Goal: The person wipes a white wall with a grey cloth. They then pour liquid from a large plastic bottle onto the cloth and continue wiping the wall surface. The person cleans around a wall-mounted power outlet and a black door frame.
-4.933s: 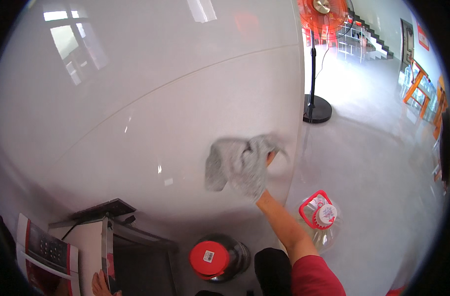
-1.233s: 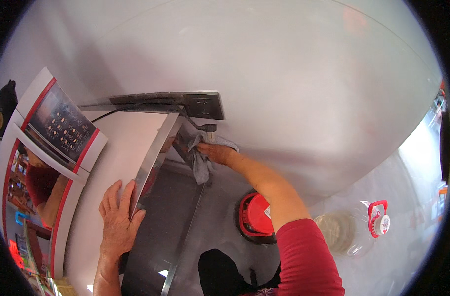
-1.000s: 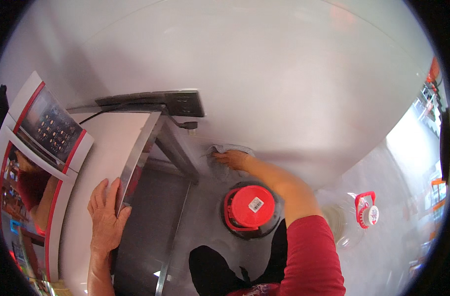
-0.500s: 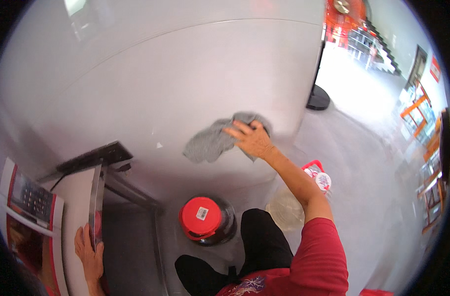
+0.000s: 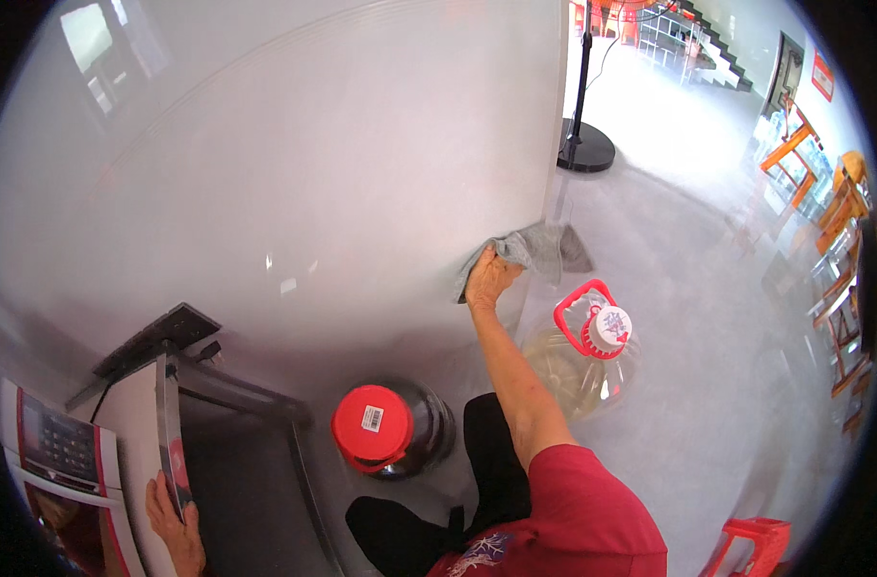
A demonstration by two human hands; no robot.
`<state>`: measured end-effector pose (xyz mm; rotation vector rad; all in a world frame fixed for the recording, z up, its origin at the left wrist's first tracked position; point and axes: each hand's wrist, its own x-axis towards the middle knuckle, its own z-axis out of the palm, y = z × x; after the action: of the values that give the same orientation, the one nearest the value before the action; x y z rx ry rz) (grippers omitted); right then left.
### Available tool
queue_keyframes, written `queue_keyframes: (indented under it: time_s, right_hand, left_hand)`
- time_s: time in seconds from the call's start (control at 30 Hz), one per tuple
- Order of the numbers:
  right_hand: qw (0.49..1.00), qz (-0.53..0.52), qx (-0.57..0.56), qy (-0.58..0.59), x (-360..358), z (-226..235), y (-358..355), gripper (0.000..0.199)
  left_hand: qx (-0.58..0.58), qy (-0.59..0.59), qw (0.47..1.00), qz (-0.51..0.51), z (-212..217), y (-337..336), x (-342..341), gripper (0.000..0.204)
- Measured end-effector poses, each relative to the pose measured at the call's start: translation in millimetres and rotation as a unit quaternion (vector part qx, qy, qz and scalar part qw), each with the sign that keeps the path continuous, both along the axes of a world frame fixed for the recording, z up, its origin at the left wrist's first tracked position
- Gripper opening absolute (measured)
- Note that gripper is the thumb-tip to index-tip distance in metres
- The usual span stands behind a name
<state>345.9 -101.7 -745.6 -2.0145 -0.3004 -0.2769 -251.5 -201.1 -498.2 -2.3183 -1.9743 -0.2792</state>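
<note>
Right hand (image 5: 486, 279) presses grey cloth (image 5: 525, 252) flat against white wall (image 5: 342, 173); left hand (image 5: 174, 524) grips metal table edge (image 5: 169, 433). Red-lidded jar (image 5: 385, 430) below.

A soft, matt grey cloth (image 5: 525, 252) is pressed against a smooth, glossy white panel (image 5: 342, 173) that throws back reflections. Below, a shiny red plastic lid (image 5: 372, 423) is seen on a clear jar, and clear glossy plastic on the red-handled jug (image 5: 592, 351). The pale floor (image 5: 708, 288) is polished.
</note>
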Motion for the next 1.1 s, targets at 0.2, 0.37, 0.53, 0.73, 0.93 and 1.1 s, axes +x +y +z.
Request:
queue_keyframes:
  time_s: [0.2,0.37,0.53,0.73,0.93,1.1]
  right_hand:
    - [0.979,0.024,0.061,0.194,-14,-56,-2,0.056]
    - [0.988,-0.025,0.122,0.093,15,-65,-13,0.044]
    - [0.987,0.048,0.146,-0.044,-26,48,-18,0.041]
    - [0.958,0.216,0.131,-0.135,-90,130,-14,0.028]
    - [0.874,0.252,0.016,-0.414,-84,116,-22,0.022]
    - [0.951,0.235,0.043,-0.194,-70,46,-31,0.026]
  left_hand:
    - [-0.013,0.025,0.999,0.021,9,-3,3,0.062]
    - [-0.018,-0.026,0.999,-0.034,0,8,4,0.061]
    - [-0.019,-0.008,1.0,-0.001,7,-1,-6,0.061]
    - [-0.017,0.012,1.0,-0.011,8,-2,3,0.058]
    - [0.055,0.093,0.994,-0.018,-4,2,-6,0.061]
    - [0.13,0.197,0.972,-0.017,-5,-18,69,0.067]
